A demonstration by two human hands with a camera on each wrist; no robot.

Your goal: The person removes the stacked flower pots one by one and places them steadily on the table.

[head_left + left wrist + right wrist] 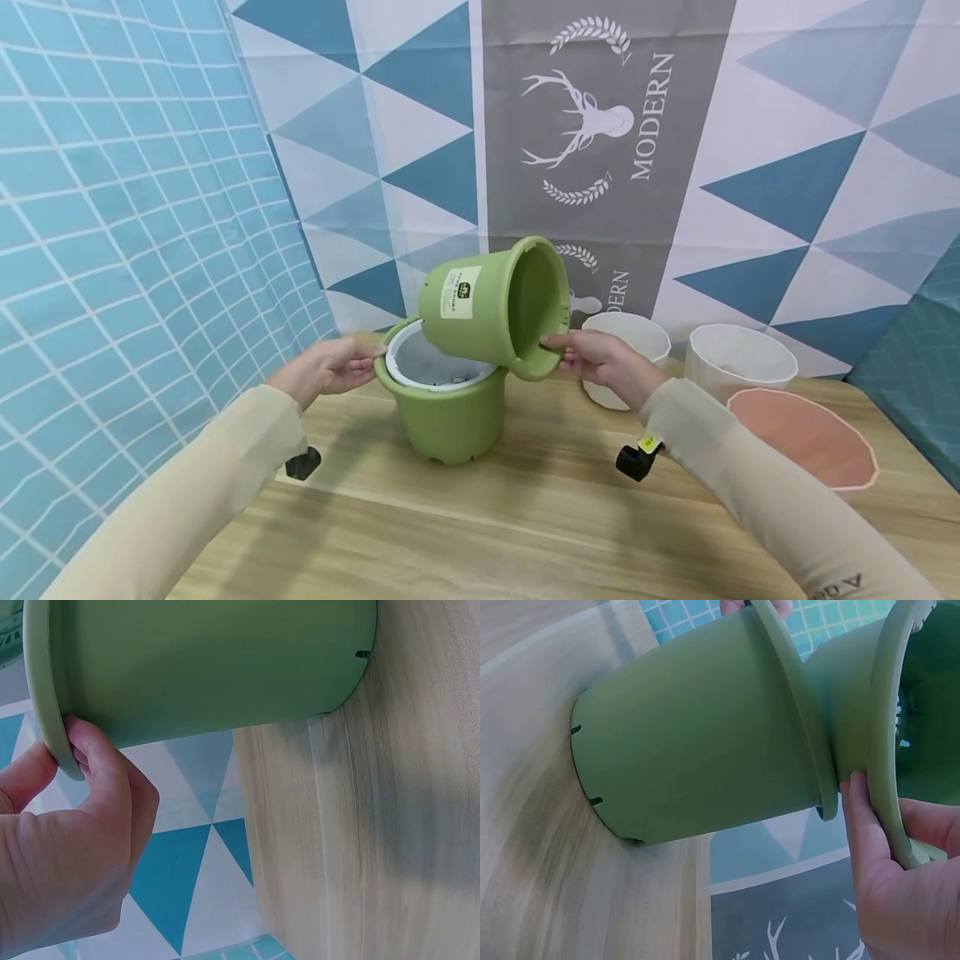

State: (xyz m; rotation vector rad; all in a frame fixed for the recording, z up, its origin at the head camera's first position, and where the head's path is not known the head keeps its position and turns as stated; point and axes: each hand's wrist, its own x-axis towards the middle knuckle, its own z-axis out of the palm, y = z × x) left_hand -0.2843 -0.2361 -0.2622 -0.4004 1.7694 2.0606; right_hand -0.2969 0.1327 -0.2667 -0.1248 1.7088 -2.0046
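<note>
On the wooden table stands a green plant pot (450,425) with a white pot (408,367) nested inside it. My left hand (335,367) pinches the green pot's rim at its left side; the left wrist view shows thumb and fingers (97,757) on either side of that rim. Above it, a second green plant pot (472,308) is tilted on its side, its mouth to the right and a white label on its wall. My right hand (600,358) grips this tilted pot's rim, thumb inside. Its lower wall overlaps the standing pot's rim.
Right of the hands, a white pot (611,396) and another white pot (738,367) stand near the back wall. An orange-pink pot (806,437) is in front of them, partly behind my right sleeve. A patterned cloth wall (420,108) rises behind the table (465,533).
</note>
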